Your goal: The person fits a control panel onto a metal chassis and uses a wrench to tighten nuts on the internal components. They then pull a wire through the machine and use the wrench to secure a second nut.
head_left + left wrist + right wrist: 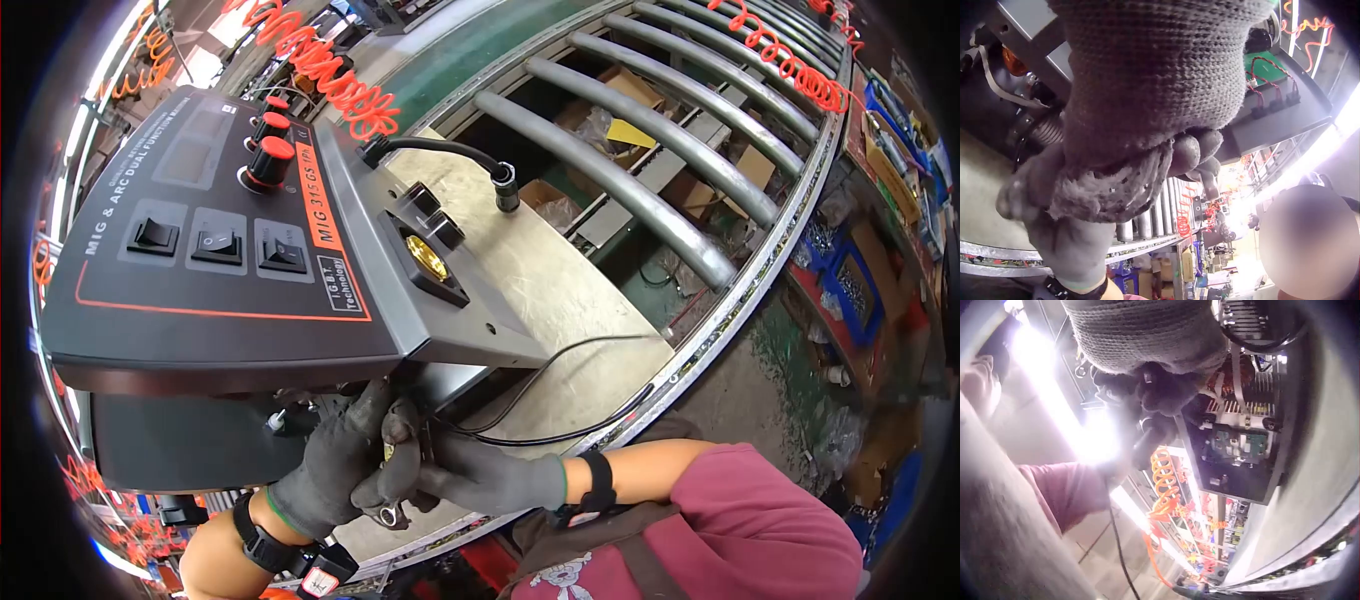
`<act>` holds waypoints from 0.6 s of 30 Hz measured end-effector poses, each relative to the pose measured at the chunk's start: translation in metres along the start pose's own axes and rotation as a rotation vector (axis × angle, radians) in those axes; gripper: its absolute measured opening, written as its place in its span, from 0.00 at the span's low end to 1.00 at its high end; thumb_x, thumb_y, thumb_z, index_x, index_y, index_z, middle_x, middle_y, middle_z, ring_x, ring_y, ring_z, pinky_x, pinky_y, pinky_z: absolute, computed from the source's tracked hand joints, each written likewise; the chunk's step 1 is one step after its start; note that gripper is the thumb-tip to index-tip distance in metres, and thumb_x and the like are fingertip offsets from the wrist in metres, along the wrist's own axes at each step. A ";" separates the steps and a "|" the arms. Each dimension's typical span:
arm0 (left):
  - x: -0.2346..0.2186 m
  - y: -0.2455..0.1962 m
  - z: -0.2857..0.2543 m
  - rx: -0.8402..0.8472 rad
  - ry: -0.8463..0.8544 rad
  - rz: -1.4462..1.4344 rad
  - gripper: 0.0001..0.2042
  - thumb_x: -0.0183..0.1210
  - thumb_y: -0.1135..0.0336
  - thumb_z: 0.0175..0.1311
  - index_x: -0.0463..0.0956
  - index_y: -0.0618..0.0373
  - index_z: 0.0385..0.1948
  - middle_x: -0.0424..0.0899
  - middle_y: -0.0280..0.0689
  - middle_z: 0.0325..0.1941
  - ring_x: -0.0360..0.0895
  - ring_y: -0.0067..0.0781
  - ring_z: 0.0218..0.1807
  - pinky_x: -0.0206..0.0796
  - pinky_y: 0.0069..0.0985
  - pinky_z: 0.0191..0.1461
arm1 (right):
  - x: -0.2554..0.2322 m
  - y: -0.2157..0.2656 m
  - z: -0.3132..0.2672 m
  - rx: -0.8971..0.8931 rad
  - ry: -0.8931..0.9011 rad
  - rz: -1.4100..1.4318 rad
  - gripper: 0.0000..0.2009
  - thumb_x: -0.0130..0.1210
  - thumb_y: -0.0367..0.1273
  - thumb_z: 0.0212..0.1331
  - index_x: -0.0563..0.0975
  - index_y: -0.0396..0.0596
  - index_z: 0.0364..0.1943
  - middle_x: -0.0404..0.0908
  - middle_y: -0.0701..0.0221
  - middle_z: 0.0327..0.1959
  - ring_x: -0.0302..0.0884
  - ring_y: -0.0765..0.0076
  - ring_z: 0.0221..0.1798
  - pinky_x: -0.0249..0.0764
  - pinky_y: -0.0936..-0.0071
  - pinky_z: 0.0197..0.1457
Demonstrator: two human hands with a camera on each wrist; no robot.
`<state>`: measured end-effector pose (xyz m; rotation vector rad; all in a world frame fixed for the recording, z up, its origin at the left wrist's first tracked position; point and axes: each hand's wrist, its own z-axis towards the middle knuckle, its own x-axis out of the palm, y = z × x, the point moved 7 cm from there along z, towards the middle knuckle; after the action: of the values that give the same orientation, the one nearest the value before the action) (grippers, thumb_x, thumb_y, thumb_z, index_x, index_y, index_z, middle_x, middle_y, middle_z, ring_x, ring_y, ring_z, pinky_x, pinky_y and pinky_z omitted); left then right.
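Observation:
Both hands wear grey gloves and meet under the front panel of a MIG welding machine (220, 240). My left hand (325, 465) has its fingers curled round a small metal piece with a ringed end (390, 516), which pokes out below them. A brassy bit shows between the fingers. Close against it is my right hand (485, 478), its fingers largely hidden behind the left ones; I cannot tell what they hold. In the right wrist view a green circuit board (1241, 447) and copper windings lie inside the machine beside the right glove.
A black cable with a plug (506, 188) hangs from the panel. A thin black wire (560, 435) loops over the worktop (570, 290). Beyond it runs a roller conveyor (610, 190). Red coiled air hoses (320, 70) hang above, and bins of small parts (850, 290) stand along the right.

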<state>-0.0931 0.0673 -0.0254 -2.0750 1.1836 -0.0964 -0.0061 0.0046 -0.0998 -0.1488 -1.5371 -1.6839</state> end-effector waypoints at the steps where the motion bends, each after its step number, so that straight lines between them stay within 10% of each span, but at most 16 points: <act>1: -0.001 0.003 -0.001 0.003 0.009 -0.053 0.32 0.55 0.71 0.56 0.54 0.61 0.64 0.74 0.37 0.41 0.74 0.41 0.42 0.67 0.32 0.48 | 0.003 -0.002 0.001 0.012 0.032 0.034 0.16 0.39 0.36 0.70 0.60 0.44 0.57 0.65 0.76 0.23 0.63 0.80 0.23 0.65 0.78 0.27; 5: 0.000 0.008 0.006 0.047 0.067 -0.280 0.28 0.54 0.71 0.59 0.56 0.60 0.63 0.74 0.36 0.40 0.74 0.39 0.41 0.67 0.31 0.47 | -0.023 0.049 -0.026 0.294 0.023 0.142 0.20 0.39 0.34 0.69 0.55 0.45 0.62 0.60 0.78 0.19 0.55 0.84 0.19 0.55 0.81 0.21; 13: 0.016 -0.004 0.006 0.039 0.166 -0.583 0.21 0.51 0.70 0.65 0.60 0.60 0.60 0.74 0.34 0.39 0.74 0.35 0.39 0.67 0.29 0.47 | -0.019 0.011 -0.014 0.094 -0.083 -0.209 0.17 0.39 0.32 0.69 0.59 0.43 0.59 0.62 0.77 0.24 0.60 0.81 0.25 0.63 0.80 0.28; 18: 0.007 -0.029 -0.007 0.169 -0.202 0.413 0.18 0.49 0.71 0.67 0.64 0.57 0.58 0.76 0.35 0.42 0.75 0.34 0.41 0.68 0.27 0.50 | -0.013 0.013 -0.009 -0.007 -0.120 -0.206 0.22 0.42 0.33 0.67 0.54 0.44 0.63 0.70 0.67 0.24 0.71 0.70 0.25 0.70 0.71 0.31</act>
<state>-0.0710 0.0667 -0.0046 -1.6181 1.3971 0.1972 0.0140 0.0037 -0.0999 -0.0991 -1.6834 -1.8701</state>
